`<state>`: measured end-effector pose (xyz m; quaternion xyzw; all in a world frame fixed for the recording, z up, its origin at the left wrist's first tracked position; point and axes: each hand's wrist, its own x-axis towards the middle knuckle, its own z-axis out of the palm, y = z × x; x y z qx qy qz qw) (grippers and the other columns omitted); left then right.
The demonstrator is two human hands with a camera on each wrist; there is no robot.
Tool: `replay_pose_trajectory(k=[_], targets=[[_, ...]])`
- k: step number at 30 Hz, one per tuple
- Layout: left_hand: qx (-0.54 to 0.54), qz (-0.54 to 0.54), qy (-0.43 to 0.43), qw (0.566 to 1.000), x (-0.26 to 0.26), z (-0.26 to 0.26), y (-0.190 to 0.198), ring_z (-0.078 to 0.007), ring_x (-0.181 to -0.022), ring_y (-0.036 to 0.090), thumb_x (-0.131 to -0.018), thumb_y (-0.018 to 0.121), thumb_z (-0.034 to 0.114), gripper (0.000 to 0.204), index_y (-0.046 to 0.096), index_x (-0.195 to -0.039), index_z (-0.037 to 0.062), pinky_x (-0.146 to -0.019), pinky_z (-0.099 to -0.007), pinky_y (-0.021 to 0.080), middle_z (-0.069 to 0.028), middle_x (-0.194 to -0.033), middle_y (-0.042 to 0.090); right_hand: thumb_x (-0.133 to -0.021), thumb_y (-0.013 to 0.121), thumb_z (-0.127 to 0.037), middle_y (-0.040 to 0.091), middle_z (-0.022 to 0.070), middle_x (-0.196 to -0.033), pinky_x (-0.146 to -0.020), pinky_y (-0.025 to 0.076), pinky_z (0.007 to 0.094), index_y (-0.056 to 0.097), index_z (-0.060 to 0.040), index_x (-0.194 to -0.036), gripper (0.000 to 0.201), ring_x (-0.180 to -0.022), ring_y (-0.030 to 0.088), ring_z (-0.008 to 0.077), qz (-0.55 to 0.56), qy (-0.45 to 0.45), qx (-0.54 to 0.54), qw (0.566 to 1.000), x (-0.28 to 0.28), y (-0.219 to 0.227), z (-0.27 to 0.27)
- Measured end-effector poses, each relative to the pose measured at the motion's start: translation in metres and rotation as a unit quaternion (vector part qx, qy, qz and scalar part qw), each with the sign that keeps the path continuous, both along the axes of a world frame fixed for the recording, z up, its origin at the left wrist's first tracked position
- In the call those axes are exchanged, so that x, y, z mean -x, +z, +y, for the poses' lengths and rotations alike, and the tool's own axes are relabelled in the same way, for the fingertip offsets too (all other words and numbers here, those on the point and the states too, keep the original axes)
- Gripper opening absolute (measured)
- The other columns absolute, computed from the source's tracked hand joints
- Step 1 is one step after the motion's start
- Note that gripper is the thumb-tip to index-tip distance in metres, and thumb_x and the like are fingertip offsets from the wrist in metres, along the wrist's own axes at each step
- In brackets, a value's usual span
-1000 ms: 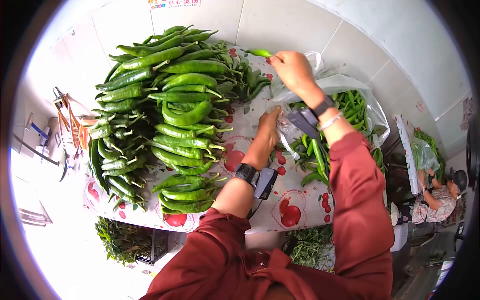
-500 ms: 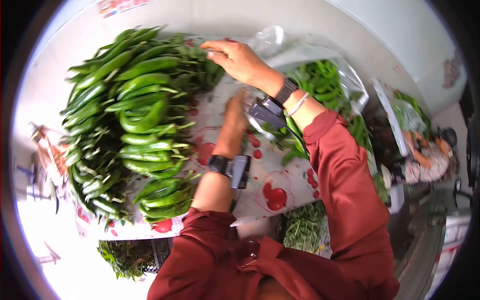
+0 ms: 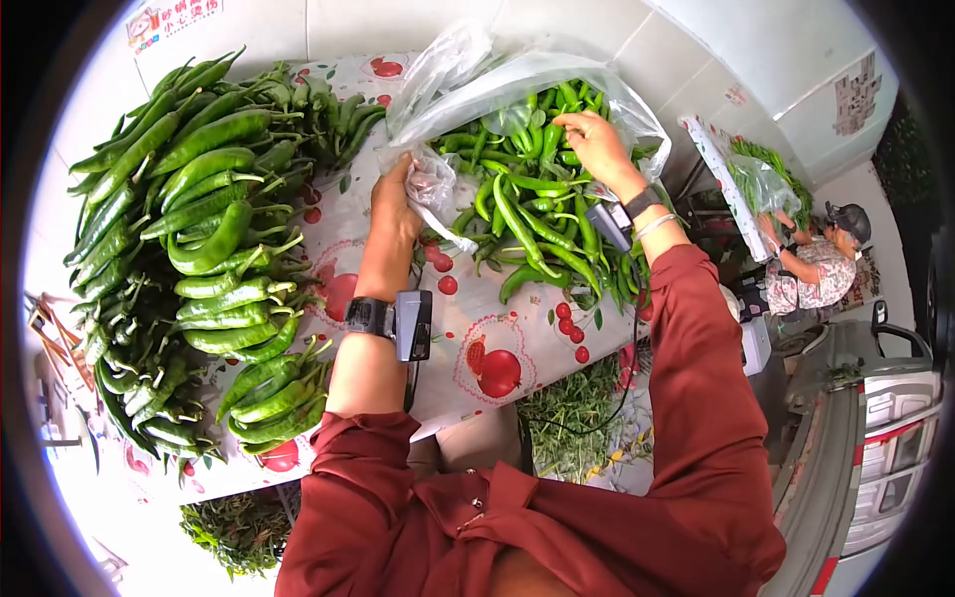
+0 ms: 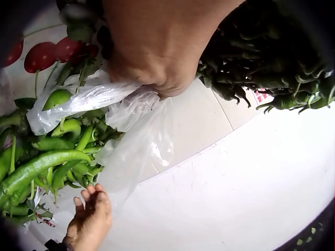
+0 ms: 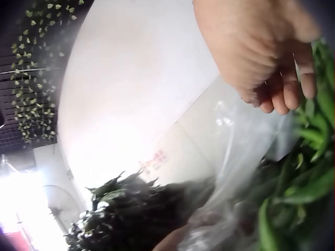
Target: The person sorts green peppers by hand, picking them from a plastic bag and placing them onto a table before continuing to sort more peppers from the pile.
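Note:
My left hand (image 3: 395,199) grips the gathered edge of a clear plastic bag (image 3: 438,109), also seen bunched under its fingers in the left wrist view. Inside the spread bag lies a heap of green peppers (image 3: 517,219), some of them long and curved. My right hand (image 3: 600,149) reaches over the far part of this heap, fingertips right at one pepper (image 3: 550,144). In the right wrist view its fingers (image 5: 285,94) hang loosely bent, with no pepper seen between them. To the left, larger peppers (image 3: 224,224) lie stacked in rows.
A fruit-patterned cloth (image 3: 438,338) covers the table, which stands against a tiled wall. Leafy greens (image 3: 572,413) lie below its front edge. On the right, another person (image 3: 821,264) works at a separate table (image 3: 721,184). A cable (image 3: 587,430) hangs near my right arm.
My right hand, holding a pepper a second ago, went left to the far end of the stacked rows, then back right over the bag without it. My left hand keeps its hold on the bag.

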<state>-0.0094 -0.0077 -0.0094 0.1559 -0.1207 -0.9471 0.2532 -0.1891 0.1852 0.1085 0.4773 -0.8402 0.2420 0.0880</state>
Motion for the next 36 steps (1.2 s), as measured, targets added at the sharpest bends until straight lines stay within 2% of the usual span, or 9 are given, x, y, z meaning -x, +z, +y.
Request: replay_pose_trajectory(k=[1,7,10,13,17,19,22,26,36], targets=[[-0.004,-0.015,0.006,1.000,-0.003,0.003,0.006,-0.0148,-0.058,0.052,-0.087,0.050,0.017,0.012,0.051,-0.082,0.0051,-0.057,-0.0289,0.048,-0.0036,-0.068,0.054,-0.074,0.048,0.002,0.050,0.0117,-0.097,-0.079,0.042,0.0329,0.060,-0.0090,-0.102,0.031,-0.093,0.052,0.0275,-0.007,0.030,0.011,0.999,-0.003,-0.003,0.000],[0.024,0.005,-0.006,1.000,-0.006,0.002,0.006,-0.0146,-0.059,0.053,-0.088,0.048,0.017,0.013,0.051,-0.083,0.0049,-0.060,-0.0287,0.048,-0.0038,-0.069,0.054,-0.069,0.045,0.007,0.046,0.0095,-0.106,-0.081,0.042,0.0369,0.056,-0.0109,-0.106,0.042,-0.096,0.051,0.0296,0.124,-0.030,-0.121,0.984,0.000,-0.007,-0.010],[0.016,-0.006,0.000,1.000,-0.004,0.002,0.003,-0.0143,-0.057,0.051,-0.088,0.048,0.017,0.014,0.051,-0.081,0.0048,-0.056,-0.0282,0.047,-0.0038,-0.068,0.053,-0.067,0.058,0.002,0.044,0.0091,-0.110,-0.085,0.042,0.0365,0.052,-0.0067,-0.104,0.038,-0.102,0.048,0.0282,0.162,0.009,-0.128,0.978,0.002,-0.001,-0.003],[0.012,0.009,-0.008,1.000,-0.003,0.000,0.003,-0.0140,-0.054,0.050,-0.088,0.048,0.017,0.014,0.050,-0.080,0.0049,-0.053,-0.0277,0.046,-0.0039,-0.067,0.053,-0.068,0.059,0.000,0.046,0.0094,-0.111,-0.085,0.042,0.0361,0.052,-0.0072,-0.105,0.039,-0.103,0.048,0.0280,0.168,0.031,-0.149,0.974,-0.003,0.010,0.009],[0.002,-0.001,0.003,1.000,-0.002,0.001,0.002,-0.0136,-0.051,0.048,-0.088,0.048,0.016,0.015,0.050,-0.079,0.0050,-0.050,-0.0273,0.045,-0.0038,-0.067,0.052,-0.069,0.063,-0.006,0.051,0.0094,-0.102,-0.078,0.044,0.0362,0.052,-0.0065,-0.104,0.036,-0.094,0.052,0.0288,0.192,0.019,-0.160,0.968,-0.008,0.034,0.026],[-0.006,0.049,-0.013,0.999,0.002,-0.006,-0.010,-0.0175,-0.062,0.055,-0.085,0.051,0.013,0.012,0.053,-0.086,0.0014,-0.058,-0.0314,0.048,-0.0059,-0.073,0.055,-0.069,0.064,-0.011,0.053,0.0102,-0.105,-0.082,0.043,0.0371,0.054,-0.0088,-0.103,0.036,-0.101,0.050,0.0284,0.186,-0.001,-0.182,0.965,-0.023,0.054,0.028],[-0.004,0.007,0.015,1.000,-0.001,0.001,-0.001,-0.0184,-0.063,0.056,-0.084,0.052,0.014,0.013,0.053,-0.087,0.0015,-0.060,-0.0324,0.048,-0.0066,-0.073,0.056,-0.069,0.065,-0.011,0.053,0.0069,-0.092,-0.074,0.045,0.0366,0.056,-0.0108,-0.101,0.033,-0.089,0.054,0.0266,0.243,-0.006,-0.142,0.960,-0.032,0.071,0.034],[0.006,0.012,0.014,1.000,0.000,0.000,-0.003,-0.0184,-0.065,0.056,-0.084,0.053,0.014,0.013,0.053,-0.088,0.0014,-0.061,-0.0329,0.049,-0.0070,-0.075,0.056,-0.069,0.065,-0.011,0.053,0.0065,-0.090,-0.071,0.046,0.0371,0.058,-0.0119,-0.098,0.030,-0.085,0.055,0.0261,0.272,-0.077,-0.126,0.951,-0.042,0.086,0.035],[0.002,0.015,0.019,1.000,0.001,-0.001,-0.004,-0.0182,-0.063,0.055,-0.083,0.054,0.013,0.012,0.054,-0.086,0.0014,-0.059,-0.0317,0.048,-0.0066,-0.073,0.055,-0.069,0.066,-0.014,0.054,0.0067,-0.088,-0.065,0.046,0.0381,0.058,-0.0121,-0.098,0.030,-0.079,0.056,0.0278,0.299,-0.101,-0.057,0.947,-0.045,0.093,0.043]])
